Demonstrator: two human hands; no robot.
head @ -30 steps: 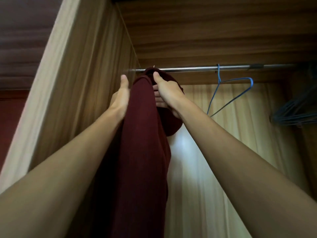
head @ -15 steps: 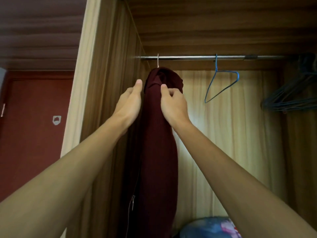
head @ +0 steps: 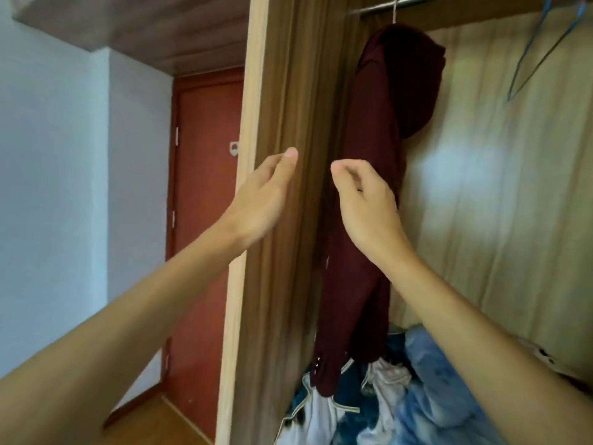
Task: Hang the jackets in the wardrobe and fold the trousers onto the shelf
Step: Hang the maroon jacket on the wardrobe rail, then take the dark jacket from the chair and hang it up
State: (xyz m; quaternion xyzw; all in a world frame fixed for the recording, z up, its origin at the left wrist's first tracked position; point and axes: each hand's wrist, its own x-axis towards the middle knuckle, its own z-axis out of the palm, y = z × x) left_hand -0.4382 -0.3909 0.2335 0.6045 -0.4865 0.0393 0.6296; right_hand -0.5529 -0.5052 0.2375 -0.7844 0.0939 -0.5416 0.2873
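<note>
Inside, wardrobe (head: 276, 91) wood panelling (red door (head: 205, 187) behind) surrounds jacket (head: 385, 123).

Matt maroon cloth jacket (head: 382, 175), wood-grain wardrobe (head: 288, 91)

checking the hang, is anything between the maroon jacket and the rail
Nothing visible. The jacket already hangs from the rail by a hanger hook; both hands, left and right, are off it.
</note>
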